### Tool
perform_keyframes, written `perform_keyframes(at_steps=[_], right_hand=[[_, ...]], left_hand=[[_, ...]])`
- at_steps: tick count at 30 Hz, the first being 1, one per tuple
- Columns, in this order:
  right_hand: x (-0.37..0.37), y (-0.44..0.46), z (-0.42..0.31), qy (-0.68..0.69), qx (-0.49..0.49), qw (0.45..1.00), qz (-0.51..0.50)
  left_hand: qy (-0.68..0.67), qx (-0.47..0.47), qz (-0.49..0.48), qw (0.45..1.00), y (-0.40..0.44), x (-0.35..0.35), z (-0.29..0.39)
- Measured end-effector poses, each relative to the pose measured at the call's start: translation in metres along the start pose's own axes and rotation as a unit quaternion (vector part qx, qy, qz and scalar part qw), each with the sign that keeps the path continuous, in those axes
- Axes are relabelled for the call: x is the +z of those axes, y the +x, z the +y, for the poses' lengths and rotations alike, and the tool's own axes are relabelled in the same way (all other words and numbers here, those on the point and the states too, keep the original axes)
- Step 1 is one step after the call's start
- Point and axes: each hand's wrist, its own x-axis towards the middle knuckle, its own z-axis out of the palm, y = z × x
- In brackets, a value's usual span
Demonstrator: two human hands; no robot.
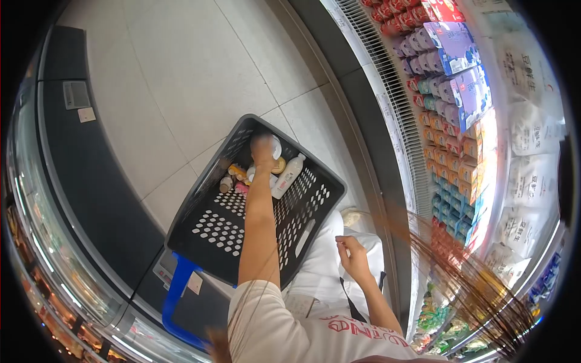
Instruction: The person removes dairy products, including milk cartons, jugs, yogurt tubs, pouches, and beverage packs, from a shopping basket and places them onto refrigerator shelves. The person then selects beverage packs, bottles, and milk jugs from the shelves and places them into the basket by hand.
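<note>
My left hand (262,147) reaches down into a black shopping basket (230,158). Its fingers are smeared, but they appear closed on a white round container (276,147). Close to this hand lie a white bottle (290,175), a yellow-lidded tub (279,165), a yellow packet (238,173), a small jar with a pale lid (226,184) and something pink (242,189). My right hand (352,254) hangs outside the basket, in front of white clothing, fingers curled in and nothing visible in them.
A blue handle (178,290) sticks out from the basket's near left corner. Along the right runs a chilled shelf with several rows of packed cups (451,91) and white bags (523,133). A dark-based display case (66,145) lines the left. Tiled floor (181,66) lies between.
</note>
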Motion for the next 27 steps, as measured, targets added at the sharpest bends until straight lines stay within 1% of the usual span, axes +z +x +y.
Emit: perform_keyframes(at_steps=[1, 2, 3, 4, 5, 6, 8, 9, 10, 11, 13, 15, 18, 20, 21, 23, 24, 25, 27], right_hand=[[0.0, -0.005, 0.006, -0.023, -0.013, 1.0, -0.015], [-0.004, -0.007, -0.005, -0.043, -0.03, 0.998, -0.03], [-0.013, -0.01, -0.018, 0.018, -0.009, 1.0, -0.02], [-0.022, -0.007, -0.032, 0.027, -0.026, 0.999, -0.023], [-0.031, -0.008, -0.046, 0.038, -0.035, 0.998, -0.026], [-0.041, -0.01, -0.06, 0.05, -0.039, 0.998, -0.027], [-0.066, -0.009, -0.098, 0.04, -0.099, 0.994, 0.009], [-0.074, -0.017, -0.116, 0.086, -0.074, 0.994, 0.001], [-0.088, -0.007, -0.131, 0.126, -0.07, 0.99, 0.001], [-0.103, -0.002, -0.146, 0.161, -0.09, 0.983, 0.007], [-0.123, -0.013, -0.177, 0.236, -0.103, 0.966, 0.003], [-0.152, -0.015, -0.203, 0.294, -0.124, 0.948, -0.008], [-0.188, -0.043, -0.224, 0.384, -0.154, 0.909, -0.05], [-0.212, -0.066, -0.223, 0.445, -0.182, 0.873, -0.083], [-0.23, -0.086, -0.23, 0.477, -0.172, 0.859, -0.071], [-0.255, -0.113, -0.224, 0.492, -0.193, 0.849, -0.014], [-0.267, -0.127, -0.22, 0.501, -0.204, 0.841, 0.015], [-0.279, -0.142, -0.217, 0.496, -0.196, 0.844, 0.058], [-0.297, -0.166, -0.201, 0.522, -0.219, 0.818, 0.102]], left_hand=[[-0.022, 0.022, 0.021, 0.999, -0.014, -0.016, 0.0], [-0.08, 0.016, 0.018, 0.996, -0.026, -0.025, -0.007], [-0.141, 0.014, 0.025, 0.99, -0.033, -0.043, -0.011], [-0.199, 0.015, 0.029, 0.98, -0.043, -0.062, -0.014], [-0.258, 0.035, 0.051, 0.964, -0.065, -0.084, -0.018], [-0.361, 0.06, 0.017, 0.93, -0.085, -0.104, -0.022], [-0.488, 0.066, -0.05, 0.869, -0.143, -0.163, -0.015], [-0.493, 0.105, -0.054, 0.862, -0.186, -0.189, -0.016], [-0.502, 0.159, -0.043, 0.849, -0.213, -0.222, -0.005], [-0.514, 0.215, -0.034, 0.83, -0.235, -0.253, 0.012], [-0.54, 0.272, -0.076, 0.793, -0.295, -0.313, 0.049], [-0.56, 0.331, -0.106, 0.752, -0.332, -0.346, 0.082], [-0.537, 0.425, -0.118, 0.719, -0.374, -0.381, 0.132], [-0.534, 0.449, -0.104, 0.709, -0.401, -0.39, 0.168], [-0.536, 0.462, -0.098, 0.7, -0.418, -0.397, 0.191], [-0.548, 0.485, -0.076, 0.677, -0.459, -0.401, 0.237], [-0.583, 0.462, -0.074, 0.664, -0.472, -0.394, 0.254], [-0.618, 0.436, -0.074, 0.65, -0.485, -0.386, 0.27], [-0.681, 0.392, -0.077, 0.613, -0.514, -0.367, 0.303]])
